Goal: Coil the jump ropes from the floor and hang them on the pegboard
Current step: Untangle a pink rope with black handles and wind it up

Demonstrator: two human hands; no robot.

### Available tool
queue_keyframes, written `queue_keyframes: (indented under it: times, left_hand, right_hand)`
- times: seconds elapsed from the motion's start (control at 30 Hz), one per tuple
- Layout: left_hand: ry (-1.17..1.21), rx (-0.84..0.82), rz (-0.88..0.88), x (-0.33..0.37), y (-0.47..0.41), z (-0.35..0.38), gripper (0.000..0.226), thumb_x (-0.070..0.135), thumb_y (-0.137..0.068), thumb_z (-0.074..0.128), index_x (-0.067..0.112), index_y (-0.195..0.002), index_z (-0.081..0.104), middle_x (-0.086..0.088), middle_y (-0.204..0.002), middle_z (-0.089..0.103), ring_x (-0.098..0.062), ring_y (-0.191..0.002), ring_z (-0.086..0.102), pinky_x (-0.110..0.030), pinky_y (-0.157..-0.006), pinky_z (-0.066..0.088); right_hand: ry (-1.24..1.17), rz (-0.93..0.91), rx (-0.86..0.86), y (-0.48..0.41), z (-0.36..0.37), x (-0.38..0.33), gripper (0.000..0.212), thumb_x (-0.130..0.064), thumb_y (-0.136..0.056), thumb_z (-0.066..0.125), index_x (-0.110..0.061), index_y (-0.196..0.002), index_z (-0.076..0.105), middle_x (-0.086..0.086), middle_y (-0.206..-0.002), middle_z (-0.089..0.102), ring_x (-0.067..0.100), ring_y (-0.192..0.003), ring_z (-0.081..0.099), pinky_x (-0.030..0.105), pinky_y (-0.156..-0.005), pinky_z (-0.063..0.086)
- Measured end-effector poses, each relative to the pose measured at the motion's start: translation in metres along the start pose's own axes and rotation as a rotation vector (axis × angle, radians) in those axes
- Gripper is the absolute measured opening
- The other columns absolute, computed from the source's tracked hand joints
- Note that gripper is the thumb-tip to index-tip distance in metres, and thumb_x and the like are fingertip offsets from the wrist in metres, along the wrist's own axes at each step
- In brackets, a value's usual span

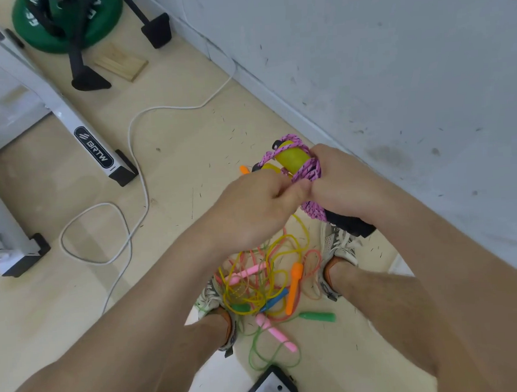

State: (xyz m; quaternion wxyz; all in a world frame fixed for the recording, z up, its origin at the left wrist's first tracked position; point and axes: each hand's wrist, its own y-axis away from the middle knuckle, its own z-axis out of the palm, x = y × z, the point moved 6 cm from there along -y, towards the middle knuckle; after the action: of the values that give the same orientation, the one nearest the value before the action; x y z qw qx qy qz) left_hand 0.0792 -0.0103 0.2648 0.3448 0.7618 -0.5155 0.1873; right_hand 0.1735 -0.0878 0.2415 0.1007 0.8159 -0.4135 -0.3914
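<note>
Grip tight: left hand (252,208) pinches the wrap, right hand (338,179) clenches the pink rope (308,170) coil midair. Any slack and it likely springs undone; tangled ropes (265,286) at six o'clock, between the shoes (340,245), could trip them.

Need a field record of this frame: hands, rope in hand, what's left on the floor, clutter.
left hand: fingers curled on the pink rope, thumb against the right hand
right hand: grips the pink rope's wraps
pink rope: braided, wound around yellow handles, off the floor
floor tangle: thin yellow, green and salmon ropes, uncoiled, between the shoes
pegboard: not in view
clutter: white cable, green weight plate
</note>
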Motion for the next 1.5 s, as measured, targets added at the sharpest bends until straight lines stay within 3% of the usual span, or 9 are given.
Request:
queue_keyframes:
  times: [0.1, 0.3, 0.57, 0.73, 0.87, 0.97, 1.1, 1.37, 1.5]
  left_hand:
    - [-0.283, 0.165, 0.083, -0.003, -0.001, -0.009, 0.057, 0.06, -0.092, 0.035, 0.015, -0.062, 0.05, 0.002, -0.069, 0.05, -0.02, -0.071, 0.05, -0.034, -0.067, 0.028]
    - [-0.326, 0.367, 0.11, -0.012, 0.003, -0.017, 0.013, 0.036, -0.086, 0.062, 0.024, -0.086, 0.058, 0.005, -0.09, 0.06, -0.021, -0.083, 0.062, -0.04, -0.072, 0.048]
    - [0.722, 0.188, -0.428, -0.041, -0.003, -0.005, 0.003, 0.012, -0.083, 0.069, 0.013, -0.083, 0.067, 0.001, -0.055, 0.063, -0.011, -0.048, 0.058, -0.022, -0.051, 0.04]
    - [0.388, 0.268, -0.337, -0.027, -0.004, -0.003, 0.04, 0.044, -0.084, 0.065, 0.007, -0.068, 0.067, -0.01, -0.056, 0.053, -0.012, -0.052, 0.046, -0.027, -0.055, 0.036]
    - [-0.188, 0.457, 0.018, -0.004, -0.003, -0.013, 0.019, 0.024, -0.081, 0.063, 0.014, -0.066, 0.061, 0.003, -0.063, 0.055, -0.018, -0.063, 0.049, -0.031, -0.056, 0.039]
    - [-0.111, 0.431, 0.356, 0.013, 0.004, -0.015, 0.012, 0.02, -0.085, 0.063, 0.014, -0.076, 0.067, 0.006, -0.08, 0.065, -0.014, -0.08, 0.054, -0.023, -0.071, 0.04]
    - [0.343, 0.318, 0.068, 0.011, 0.002, -0.016, 0.032, 0.031, -0.086, 0.053, 0.01, -0.062, 0.052, 0.007, -0.054, 0.044, -0.007, -0.056, 0.041, -0.025, -0.056, 0.033]
    - [-0.414, 0.368, 0.308, 0.057, 0.016, -0.019, 0.029, 0.027, -0.085, 0.051, 0.015, -0.061, 0.039, 0.004, -0.048, 0.016, -0.023, -0.048, 0.029, -0.031, -0.046, 0.031]
    - [0.709, 0.44, -0.029, 0.039, 0.009, -0.04, 0.044, 0.019, -0.095, 0.056, 0.007, -0.054, 0.046, 0.002, -0.038, 0.029, -0.01, -0.04, 0.029, -0.021, -0.043, 0.027]
  right_hand:
    - [-0.054, -0.039, 0.015, 0.0, -0.005, 0.0, 0.034, -0.025, -0.082, 0.069, -0.011, -0.11, 0.056, 0.008, -0.102, 0.062, 0.027, -0.095, 0.06, 0.042, -0.084, 0.05]
    - [-0.102, -0.065, 0.024, 0.001, -0.014, 0.0, 0.04, -0.033, -0.082, 0.074, -0.005, -0.108, 0.06, 0.014, -0.103, 0.065, 0.028, -0.094, 0.063, 0.047, -0.087, 0.05]
    - [-0.003, -0.081, 0.112, 0.002, -0.014, 0.001, 0.044, -0.043, -0.085, 0.066, -0.014, -0.115, 0.051, 0.003, -0.1, 0.06, 0.024, -0.092, 0.059, 0.042, -0.081, 0.051]
    - [0.036, -0.095, 0.194, 0.003, -0.013, -0.004, 0.045, -0.043, -0.087, 0.064, -0.012, -0.115, 0.048, 0.006, -0.099, 0.061, 0.027, -0.089, 0.059, 0.042, -0.075, 0.05]
    - [0.095, -0.095, 0.224, 0.003, -0.008, -0.007, 0.043, -0.04, -0.089, 0.061, -0.009, -0.113, 0.044, 0.009, -0.097, 0.061, 0.032, -0.088, 0.059, 0.041, -0.072, 0.05]
    - [0.109, -0.049, 0.228, 0.001, -0.01, 0.001, 0.036, -0.034, -0.09, 0.059, -0.009, -0.107, 0.041, 0.004, -0.087, 0.052, 0.03, -0.083, 0.055, 0.036, -0.063, 0.041]
    - [0.003, 0.013, 0.183, -0.006, -0.001, 0.009, 0.027, -0.031, -0.09, 0.056, -0.009, -0.1, 0.042, 0.001, -0.08, 0.048, 0.024, -0.073, 0.049, 0.034, -0.056, 0.033]
    - [-0.102, -0.02, 0.153, -0.008, 0.016, 0.003, 0.034, -0.037, -0.085, 0.052, -0.013, -0.108, 0.047, 0.001, -0.089, 0.056, 0.028, -0.088, 0.058, 0.034, -0.071, 0.041]
    - [-0.087, -0.101, 0.347, 0.007, 0.001, -0.008, 0.04, -0.031, -0.088, 0.055, -0.021, -0.122, 0.037, -0.005, -0.083, 0.056, 0.033, -0.088, 0.059, 0.039, -0.07, 0.045]
